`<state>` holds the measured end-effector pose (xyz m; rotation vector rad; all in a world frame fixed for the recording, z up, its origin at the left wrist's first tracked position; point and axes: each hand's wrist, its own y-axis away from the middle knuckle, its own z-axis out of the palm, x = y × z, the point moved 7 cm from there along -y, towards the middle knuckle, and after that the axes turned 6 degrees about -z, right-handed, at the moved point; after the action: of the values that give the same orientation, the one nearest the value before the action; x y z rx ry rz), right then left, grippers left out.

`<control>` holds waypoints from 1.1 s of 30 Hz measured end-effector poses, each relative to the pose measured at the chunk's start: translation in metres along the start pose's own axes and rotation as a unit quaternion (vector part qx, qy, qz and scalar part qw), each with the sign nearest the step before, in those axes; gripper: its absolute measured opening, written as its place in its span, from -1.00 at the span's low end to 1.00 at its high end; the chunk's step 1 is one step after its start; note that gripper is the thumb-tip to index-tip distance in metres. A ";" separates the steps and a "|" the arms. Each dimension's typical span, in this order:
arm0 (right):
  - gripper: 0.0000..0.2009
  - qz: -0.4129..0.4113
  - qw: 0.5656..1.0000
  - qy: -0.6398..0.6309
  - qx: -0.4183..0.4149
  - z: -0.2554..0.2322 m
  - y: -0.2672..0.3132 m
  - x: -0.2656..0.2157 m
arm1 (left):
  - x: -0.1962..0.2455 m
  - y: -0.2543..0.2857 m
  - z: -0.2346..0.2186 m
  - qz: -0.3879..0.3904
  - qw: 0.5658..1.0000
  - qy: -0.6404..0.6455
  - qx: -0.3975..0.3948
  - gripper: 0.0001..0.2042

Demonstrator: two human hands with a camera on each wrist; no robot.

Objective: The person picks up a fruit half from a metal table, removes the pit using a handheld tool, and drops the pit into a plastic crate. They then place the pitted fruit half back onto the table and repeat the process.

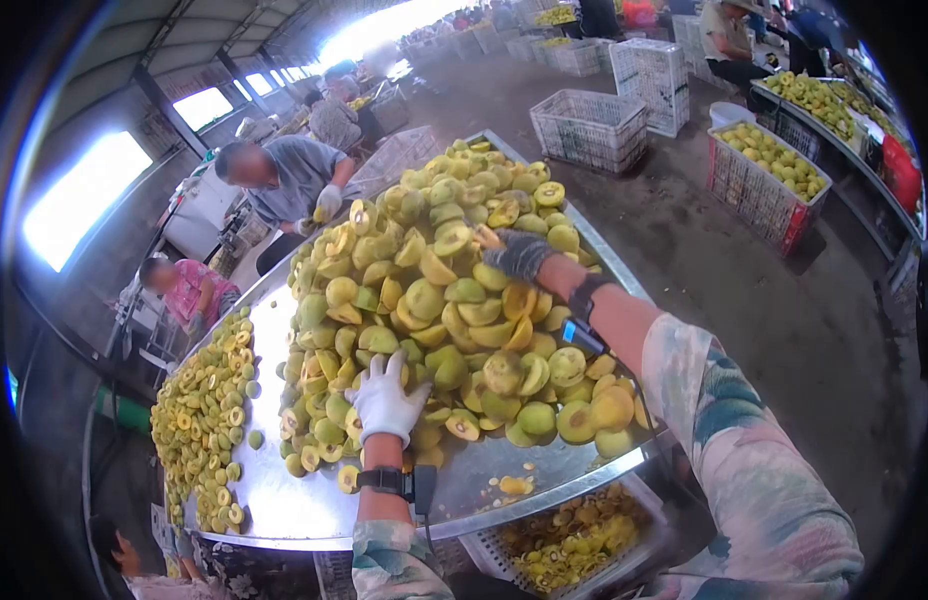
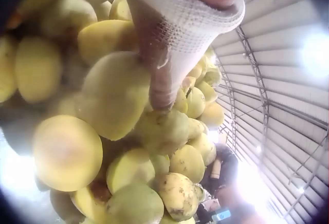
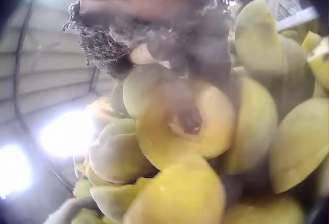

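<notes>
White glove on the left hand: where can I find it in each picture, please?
Head view: the white glove is left of and below the middle, resting on the fruit pile.
Left wrist view: at the top, right of the middle.
Right wrist view: I can't pick it out for sure; a greyish shape at lower left is too unclear.
Shared landmark: the yellow-green fruit pile shows in all three.
</notes>
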<state>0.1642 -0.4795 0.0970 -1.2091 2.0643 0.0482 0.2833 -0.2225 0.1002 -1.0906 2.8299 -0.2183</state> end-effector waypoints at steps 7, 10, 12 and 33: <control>-0.62 -0.097 0.990 -0.099 -0.009 0.039 0.050 -0.037 | -0.029 0.044 0.011 0.058 0.996 0.071 0.019 -0.55; -0.60 -0.071 0.995 -0.035 -0.060 0.069 0.064 -0.065 | -0.042 0.065 0.023 0.073 0.993 0.094 0.024 -0.49; -0.54 -0.088 0.990 -0.003 -0.108 0.092 0.074 -0.075 | -0.035 0.081 0.035 0.069 0.997 0.028 -0.028 -0.51; -0.59 -0.051 0.995 -0.082 0.014 -0.013 0.188 -0.145 | -0.013 0.221 0.005 -0.239 0.416 0.877 -0.036 -0.47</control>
<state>0.0538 -0.2723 0.1350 -1.2491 1.8531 0.0669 0.1481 -0.0526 0.0587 -2.7754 3.1158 -2.8945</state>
